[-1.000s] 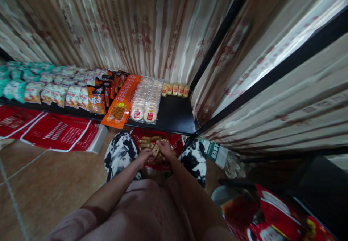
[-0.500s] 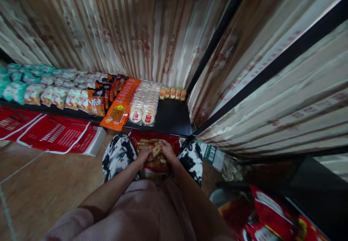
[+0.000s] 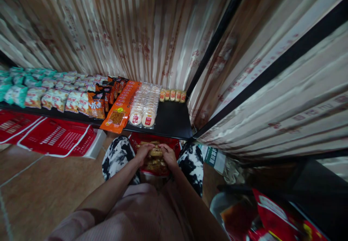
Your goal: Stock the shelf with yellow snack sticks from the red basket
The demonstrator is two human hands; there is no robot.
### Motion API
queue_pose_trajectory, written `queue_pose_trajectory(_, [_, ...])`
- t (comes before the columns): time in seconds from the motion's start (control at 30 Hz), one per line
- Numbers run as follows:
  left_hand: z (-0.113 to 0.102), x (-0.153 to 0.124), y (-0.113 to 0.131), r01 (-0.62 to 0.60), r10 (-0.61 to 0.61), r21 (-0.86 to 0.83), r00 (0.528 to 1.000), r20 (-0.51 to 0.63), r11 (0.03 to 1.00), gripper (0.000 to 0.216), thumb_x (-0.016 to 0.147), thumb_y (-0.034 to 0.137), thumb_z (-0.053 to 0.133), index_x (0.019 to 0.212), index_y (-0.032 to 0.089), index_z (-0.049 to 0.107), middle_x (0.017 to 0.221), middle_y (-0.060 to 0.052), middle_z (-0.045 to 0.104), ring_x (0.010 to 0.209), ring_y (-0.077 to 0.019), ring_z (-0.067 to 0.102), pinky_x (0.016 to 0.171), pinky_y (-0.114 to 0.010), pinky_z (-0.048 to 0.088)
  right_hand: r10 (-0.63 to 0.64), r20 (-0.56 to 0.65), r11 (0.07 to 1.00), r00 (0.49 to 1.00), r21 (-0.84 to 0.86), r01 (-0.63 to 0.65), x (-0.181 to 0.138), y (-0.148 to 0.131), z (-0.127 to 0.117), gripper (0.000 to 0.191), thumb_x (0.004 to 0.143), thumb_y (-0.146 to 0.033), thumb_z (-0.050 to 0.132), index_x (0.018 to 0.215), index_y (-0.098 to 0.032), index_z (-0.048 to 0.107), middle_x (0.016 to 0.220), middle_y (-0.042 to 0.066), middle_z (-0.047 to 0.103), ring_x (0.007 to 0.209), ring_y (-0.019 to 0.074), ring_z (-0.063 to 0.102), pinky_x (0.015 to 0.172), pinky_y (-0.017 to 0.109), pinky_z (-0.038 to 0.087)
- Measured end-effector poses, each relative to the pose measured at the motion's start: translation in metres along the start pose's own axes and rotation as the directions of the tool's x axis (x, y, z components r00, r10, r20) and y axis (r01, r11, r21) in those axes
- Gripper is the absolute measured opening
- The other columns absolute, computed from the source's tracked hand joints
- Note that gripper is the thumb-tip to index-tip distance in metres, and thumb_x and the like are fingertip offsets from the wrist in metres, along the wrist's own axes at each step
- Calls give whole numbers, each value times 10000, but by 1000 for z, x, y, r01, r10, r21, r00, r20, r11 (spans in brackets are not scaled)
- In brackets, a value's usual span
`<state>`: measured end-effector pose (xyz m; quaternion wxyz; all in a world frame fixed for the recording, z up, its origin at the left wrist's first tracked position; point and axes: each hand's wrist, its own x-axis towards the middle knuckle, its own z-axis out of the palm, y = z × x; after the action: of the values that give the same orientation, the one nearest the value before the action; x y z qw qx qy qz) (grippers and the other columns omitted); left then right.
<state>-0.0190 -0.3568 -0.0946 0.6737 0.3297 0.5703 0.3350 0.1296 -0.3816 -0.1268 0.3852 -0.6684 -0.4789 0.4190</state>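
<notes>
My left hand [image 3: 143, 151] and my right hand [image 3: 168, 154] meet over a red box [image 3: 174, 144] on the floor between my black-and-white slippers. Both hands are closed on a small stack of brown snack packets [image 3: 156, 152], one hand at each end. More of the same packets [image 3: 153, 166] lie in the box below. Above the box runs a low black shelf [image 3: 171, 119] whose right part is bare, with a row of the small brown packets [image 3: 173, 95] at its back.
The shelf carries round rice-cracker packs [image 3: 144, 106], orange packs [image 3: 121, 105] and many crisp bags [image 3: 54, 94] to the left. Red baskets [image 3: 59, 137] sit under it. Striped curtains hang behind. Red bags [image 3: 272, 215] and a black surface are at lower right.
Both hands have moved together onto the packets, gathering them into a stack lifted slightly above the box. The view has shifted a little.
</notes>
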Motion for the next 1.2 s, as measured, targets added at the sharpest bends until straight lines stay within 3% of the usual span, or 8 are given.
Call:
queue_pose_trajectory(0.13, [3,-5,11,-27,29,-49,999,38,998,124,634,138,555,693,154,662,761,-29,660,689,-123,572,588,-201,425,-1,6,997,1000,74,0,-1,-7,-3,284,774,-383,449,858,-207,656,895,34,681,867,191,616,810,317,480])
queue_pose_trajectory(0.23, [6,-8,19,-20,26,-86,997,67,996,102,617,183,582,694,157,644,754,-20,650,684,-122,569,576,-197,413,84,23,975,996,203,-87,-4,-13,-3,310,736,-442,484,829,-197,651,871,35,672,735,180,626,598,275,504])
queue_pose_trajectory(0.37, [10,-10,29,-13,32,-142,990,136,990,156,626,241,601,746,147,639,751,-20,633,677,-117,566,539,-186,397,222,26,919,975,328,-218,-5,-19,-5,362,666,-496,547,814,-177,631,793,32,668,446,114,553,376,210,350])
queue_pose_trajectory(0.53, [14,-13,42,31,53,-270,953,298,962,221,622,188,604,825,110,638,776,-56,647,621,-115,587,605,-229,453,354,14,809,935,498,-314,-4,-22,-11,310,629,-473,588,748,-187,601,601,-5,630,379,103,519,353,198,303])
queue_pose_trajectory(0.67, [16,-16,49,48,65,-296,930,361,954,320,590,85,603,908,101,626,818,-65,660,654,-110,608,682,-229,471,358,17,789,934,529,-312,-3,-25,-15,282,654,-458,584,751,-193,600,547,-32,596,369,95,518,346,187,288])
queue_pose_trajectory(0.87, [21,-11,53,12,78,-259,939,335,966,303,664,124,649,963,102,601,775,-51,658,629,-79,596,632,-182,459,343,11,815,939,493,-304,3,-29,-17,356,669,-534,594,697,-180,610,548,-4,629,365,102,524,338,187,289])
queue_pose_trajectory(1.07, [27,0,59,-22,89,-222,951,298,975,259,670,173,681,904,85,614,668,-21,634,537,-51,550,537,-152,422,342,38,814,939,487,-316,8,-35,-18,439,652,-598,592,690,-162,623,510,7,615,351,109,521,343,195,309])
queue_pose_trajectory(1.2, [30,6,62,-43,82,-152,962,260,987,224,673,194,685,856,87,613,608,-10,621,509,-57,545,494,-153,403,293,-16,856,956,451,-255,5,-39,-19,519,640,-668,554,684,-155,621,488,0,586,356,104,490,355,210,314])
